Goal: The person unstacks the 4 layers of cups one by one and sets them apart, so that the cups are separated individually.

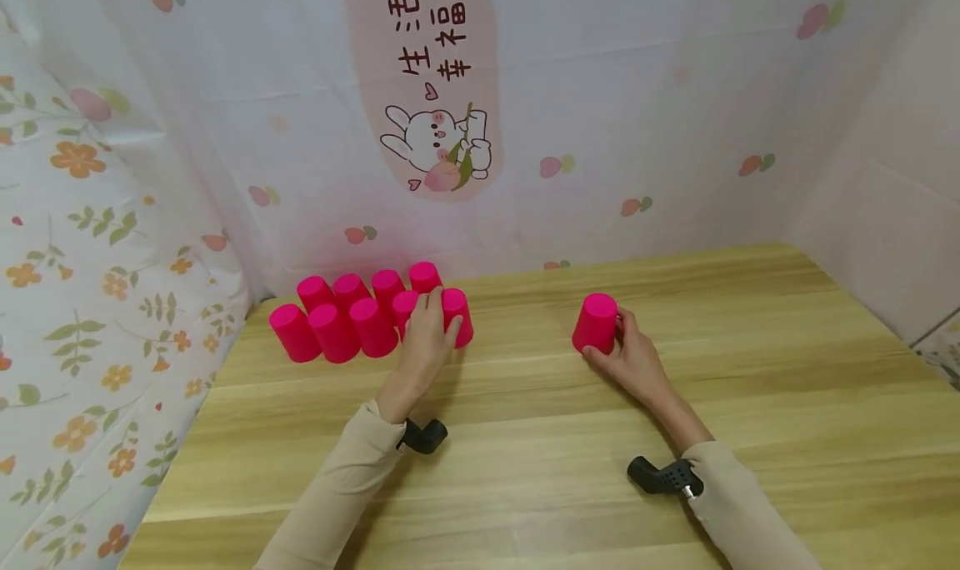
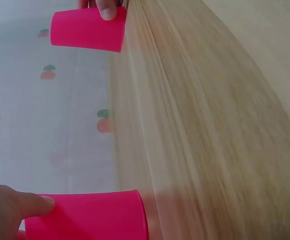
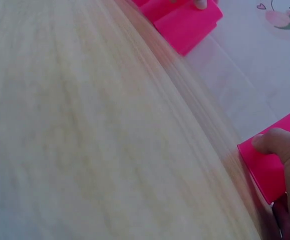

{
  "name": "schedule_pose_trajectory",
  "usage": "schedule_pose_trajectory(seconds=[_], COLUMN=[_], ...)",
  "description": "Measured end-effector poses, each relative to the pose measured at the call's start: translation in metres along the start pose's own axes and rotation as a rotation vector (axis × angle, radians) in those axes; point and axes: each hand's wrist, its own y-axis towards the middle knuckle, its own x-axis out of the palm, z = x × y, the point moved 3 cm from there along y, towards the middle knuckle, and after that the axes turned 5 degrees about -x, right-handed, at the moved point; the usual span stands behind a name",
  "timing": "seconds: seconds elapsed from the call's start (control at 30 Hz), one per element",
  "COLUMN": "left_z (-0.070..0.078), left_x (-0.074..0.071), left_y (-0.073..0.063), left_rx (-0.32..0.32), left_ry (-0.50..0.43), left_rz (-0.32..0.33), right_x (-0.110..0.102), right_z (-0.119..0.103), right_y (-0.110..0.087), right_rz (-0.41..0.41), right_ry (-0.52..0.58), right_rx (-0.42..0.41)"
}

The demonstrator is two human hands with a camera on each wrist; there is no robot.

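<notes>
On the right, a pink plastic cup [image 1: 597, 324] stands upside down, apart from the others. My right hand [image 1: 633, 357] grips it low on its right side, and the thumb presses its wall near the rim in the right wrist view. At the left, my left hand [image 1: 425, 337] grips the front-row end cup [image 1: 460, 318], its thumb along the near side, also visible on the pink wall [image 2: 95, 215] in the left wrist view. The left hand partly covers a neighbouring cup [image 1: 403, 303]. Its far fingertips are mostly hidden.
Several more upside-down pink cups [image 1: 333, 334] stand close together in two rows at the back left of the wooden table [image 1: 525, 445]. A patterned curtain [image 1: 600, 120] hangs right behind the table's back edge. Each wrist wears a black camera mount [image 1: 663, 476].
</notes>
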Motion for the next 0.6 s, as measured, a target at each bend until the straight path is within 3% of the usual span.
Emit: schedule_pose_trajectory(seconds=[0.2, 0.4, 0.6], left_z=[0.0, 0.011, 0.026], left_x=[-0.002, -0.008, -0.023], left_y=[-0.001, -0.009, -0.024], left_rx=[0.028, 0.051, 0.173], left_ry=[0.065, 0.083, 0.069], left_rz=[0.046, 0.067, 0.1], right_x=[-0.001, -0.002, -0.006], right_z=[-0.002, -0.001, -0.009], right_y=[0.002, 0.002, -0.001], right_rz=[0.018, 0.037, 0.048], right_ry=[0.071, 0.154, 0.183], right_rx=[0.014, 0.046, 0.063])
